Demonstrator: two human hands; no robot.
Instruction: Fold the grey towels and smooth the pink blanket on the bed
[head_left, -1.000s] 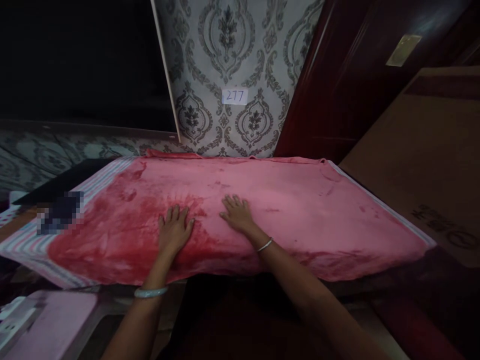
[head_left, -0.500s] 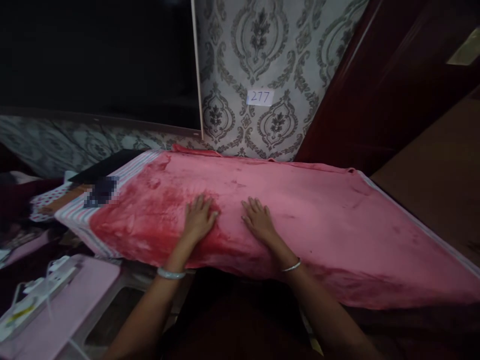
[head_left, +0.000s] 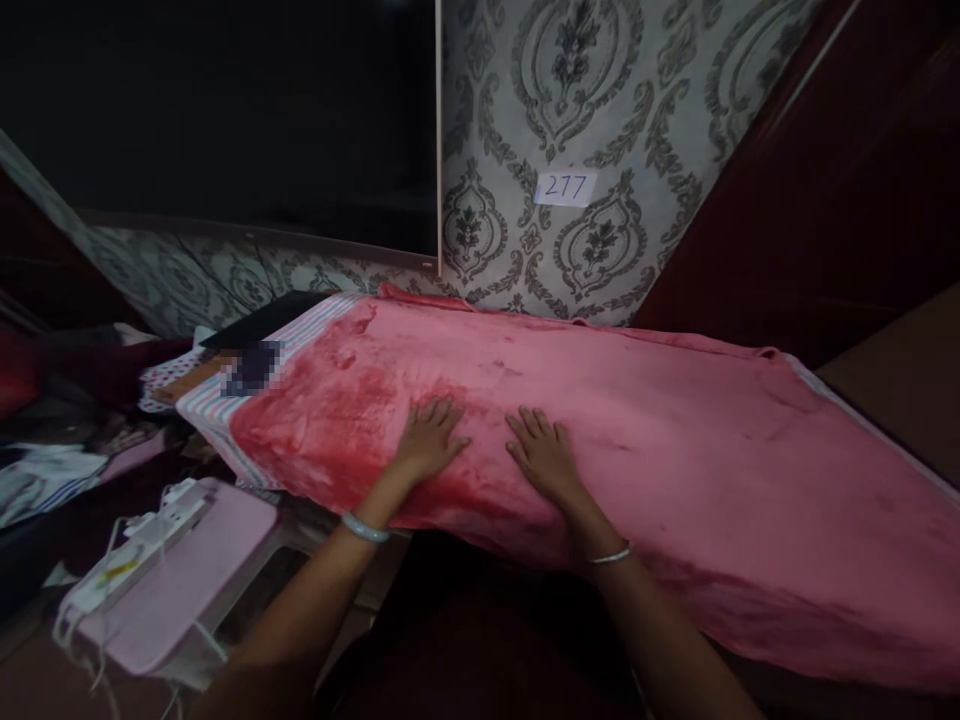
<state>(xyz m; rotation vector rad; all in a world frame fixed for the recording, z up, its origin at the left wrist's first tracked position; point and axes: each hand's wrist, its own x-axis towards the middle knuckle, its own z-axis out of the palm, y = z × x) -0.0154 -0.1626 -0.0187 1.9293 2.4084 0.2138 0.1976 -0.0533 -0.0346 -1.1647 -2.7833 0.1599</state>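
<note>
A pink plush cloth (head_left: pixel 675 440) covers the long surface in front of me, darker red in patches on its left part. Both hands lie flat on it, fingers spread, holding nothing. My left hand (head_left: pixel 433 440) rests at the edge of the dark red patch. To its right, a short gap away, my right hand (head_left: pixel 544 452) presses on the lighter pink area. A striped cloth (head_left: pixel 247 425) shows past the pink cloth's left end, with a dark, blurred-out object (head_left: pixel 255 368) on it.
A large dark television screen (head_left: pixel 225 110) hangs at the back left. A paper marked 277 (head_left: pixel 566 187) is on the patterned wall. At lower left, a pink stool (head_left: pixel 195 590) bears a power strip (head_left: pixel 150 550) with trailing cables. Dark red wooden furniture (head_left: pixel 810 220) stands at right.
The view has turned left, so everything appears further right. Both hands remain flat on the pink cloth, slightly closer together in the picture.
</note>
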